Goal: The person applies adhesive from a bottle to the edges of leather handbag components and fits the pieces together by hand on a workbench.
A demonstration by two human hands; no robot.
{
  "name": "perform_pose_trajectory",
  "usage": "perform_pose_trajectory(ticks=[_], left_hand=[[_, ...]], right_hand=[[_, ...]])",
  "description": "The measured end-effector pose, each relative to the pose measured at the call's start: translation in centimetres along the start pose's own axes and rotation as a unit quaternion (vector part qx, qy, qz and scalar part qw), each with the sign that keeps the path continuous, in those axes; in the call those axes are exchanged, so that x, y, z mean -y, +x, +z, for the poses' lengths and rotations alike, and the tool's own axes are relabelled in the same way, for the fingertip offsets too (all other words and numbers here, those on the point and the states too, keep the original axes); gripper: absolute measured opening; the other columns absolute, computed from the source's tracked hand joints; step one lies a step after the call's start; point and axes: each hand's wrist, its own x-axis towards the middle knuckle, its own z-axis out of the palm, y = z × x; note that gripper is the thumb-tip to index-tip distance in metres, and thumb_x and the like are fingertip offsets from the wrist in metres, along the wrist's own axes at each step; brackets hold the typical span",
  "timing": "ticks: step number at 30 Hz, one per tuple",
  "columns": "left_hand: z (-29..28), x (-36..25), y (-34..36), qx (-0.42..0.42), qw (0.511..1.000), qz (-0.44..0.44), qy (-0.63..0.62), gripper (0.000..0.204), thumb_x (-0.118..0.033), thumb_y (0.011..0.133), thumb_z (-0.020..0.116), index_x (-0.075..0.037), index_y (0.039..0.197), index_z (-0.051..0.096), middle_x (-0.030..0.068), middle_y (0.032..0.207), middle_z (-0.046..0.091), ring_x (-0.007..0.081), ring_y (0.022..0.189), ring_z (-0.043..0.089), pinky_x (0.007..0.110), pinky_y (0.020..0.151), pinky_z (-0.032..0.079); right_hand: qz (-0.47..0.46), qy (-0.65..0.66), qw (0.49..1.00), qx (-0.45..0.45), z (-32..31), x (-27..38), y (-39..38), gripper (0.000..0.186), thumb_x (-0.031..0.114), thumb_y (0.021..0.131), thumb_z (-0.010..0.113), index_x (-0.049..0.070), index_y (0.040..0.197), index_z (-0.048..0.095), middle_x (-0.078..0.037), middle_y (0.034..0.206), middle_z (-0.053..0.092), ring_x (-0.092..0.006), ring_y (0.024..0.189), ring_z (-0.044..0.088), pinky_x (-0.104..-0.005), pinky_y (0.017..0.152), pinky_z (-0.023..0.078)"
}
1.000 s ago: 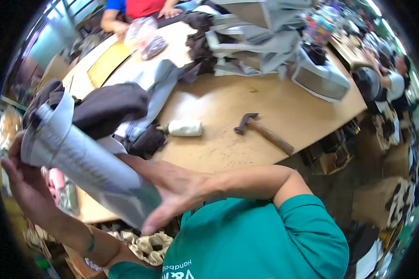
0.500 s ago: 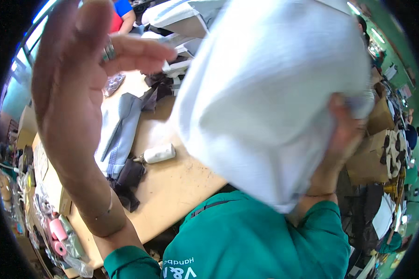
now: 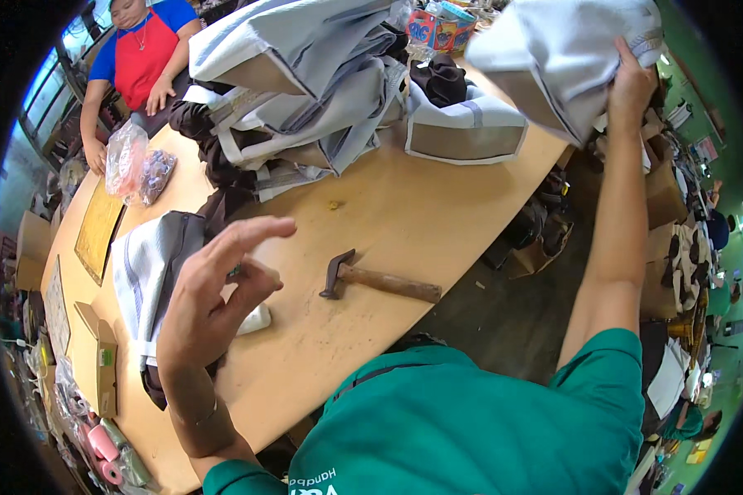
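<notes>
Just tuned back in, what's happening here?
The person's right hand grips a light-grey fabric bag, held up at the far right. The left hand is empty, fingers curled, above the table. A claw hammer and a pile of similar bags lie there; a co-worker is across at left.

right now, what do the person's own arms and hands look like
The left hand and right hand are ungloved, with five-fingered human shapes. Short green sleeves leave the forearms bare, and a thin bracelet circles the left one.
</notes>
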Motion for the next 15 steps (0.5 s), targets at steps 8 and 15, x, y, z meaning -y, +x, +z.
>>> perform_pose_trajectory(ticks=[8,15], left_hand=[[3.3,1.9,2.9,0.033,0.998,-0.051,-0.016,0.035,0.000,0.073,0.053,0.000,0.108,0.051,0.0122,0.105,0.056,0.0166,0.069,0.058,0.026,0.064,0.046],[6.0,3.9,4.5,0.053,0.993,-0.104,-0.018,0.032,-0.005,0.075,0.056,0.000,0.107,0.052,0.0115,0.103,0.057,0.0180,0.072,0.061,0.028,0.065,0.046]], right_hand=[[0.281,0.217,0.932,-0.075,8.5,-15.7,-14.1,0.025,0.002,0.079,0.051,0.001,0.104,0.050,-0.009,0.097,0.054,-0.0237,0.085,0.055,-0.0342,0.072,0.046],[0.445,0.323,0.835,0.018,7.2,-16.0,-17.6,0.027,-0.003,0.080,0.045,0.001,0.107,0.045,-0.010,0.101,0.050,-0.0230,0.091,0.053,-0.0374,0.071,0.048]])
